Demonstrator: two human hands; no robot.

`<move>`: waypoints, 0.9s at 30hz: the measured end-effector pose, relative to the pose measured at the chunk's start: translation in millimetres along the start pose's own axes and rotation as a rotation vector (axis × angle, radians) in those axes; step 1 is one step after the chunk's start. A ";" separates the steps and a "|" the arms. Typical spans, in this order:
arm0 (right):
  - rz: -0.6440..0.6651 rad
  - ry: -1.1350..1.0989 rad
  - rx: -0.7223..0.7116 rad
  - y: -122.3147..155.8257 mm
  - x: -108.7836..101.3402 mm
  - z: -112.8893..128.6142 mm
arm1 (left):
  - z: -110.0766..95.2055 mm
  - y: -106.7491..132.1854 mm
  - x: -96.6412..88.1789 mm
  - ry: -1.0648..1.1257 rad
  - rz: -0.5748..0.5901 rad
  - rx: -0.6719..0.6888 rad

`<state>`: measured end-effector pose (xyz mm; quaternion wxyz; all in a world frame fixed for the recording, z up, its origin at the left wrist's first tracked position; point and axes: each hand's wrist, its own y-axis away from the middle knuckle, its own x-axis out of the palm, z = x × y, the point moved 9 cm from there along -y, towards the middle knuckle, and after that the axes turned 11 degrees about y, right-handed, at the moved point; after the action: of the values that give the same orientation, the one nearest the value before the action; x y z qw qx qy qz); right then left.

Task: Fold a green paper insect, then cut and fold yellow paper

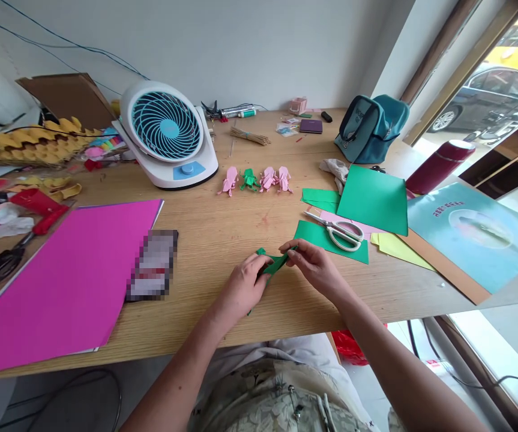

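The dark green folded piece of matte paper (277,264) is a slim, creased form, partly hidden by the hands that hold it. Its visible middle is a narrow, flat-sided band, tilted so that it slants up and away toward the right. The right end tapers to a thin edge pinched in the fingers of the right hand (306,255); the left part sits in the grip of the left hand (247,279). A small, crumpled-looking green knob juts out beyond the left fingers, and a tiny green tip shows below that hand. The piece is over the wooden counter (204,288), near its front edge; whether it touches the surface cannot be told.
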<state>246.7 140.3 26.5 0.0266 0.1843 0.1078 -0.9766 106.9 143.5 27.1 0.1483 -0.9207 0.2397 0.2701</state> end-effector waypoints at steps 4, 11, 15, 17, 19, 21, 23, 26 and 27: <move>-0.060 0.284 -0.065 3.5 6.4 10.4 | 4.7 -8.3 -6.5 0.005 -0.014 -0.043; -0.108 0.403 -0.028 6.6 33.0 13.8 | 15.3 -17.3 -11.1 0.049 0.025 -0.063; -0.130 0.447 -0.049 6.0 44.5 6.4 | 18.0 -14.5 -7.3 0.119 0.153 -0.066; -0.139 0.482 -0.084 6.6 48.7 2.4 | 15.0 -12.6 -8.2 0.115 0.168 -0.028; -0.143 0.524 -0.125 8.0 52.5 -0.2 | 8.7 -10.1 -11.1 0.079 0.133 0.036; -0.153 0.575 -0.161 9.6 54.6 -0.6 | 0.1 -5.4 -13.9 0.025 0.081 0.111; -0.148 0.618 -0.195 10.5 56.5 1.2 | -10.5 2.1 -17.5 -0.034 0.015 0.191; -0.109 0.646 -0.242 10.1 60.1 5.6 | -31.1 16.8 -26.0 -0.103 -0.095 0.346; -0.097 0.652 -0.251 9.6 60.9 6.8 | -38.4 21.4 -28.0 -0.121 -0.110 0.404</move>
<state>188.4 128.7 8.5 -0.0334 0.4763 0.2382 -0.8457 91.5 120.2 71.0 0.3586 -0.8660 0.2289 0.2628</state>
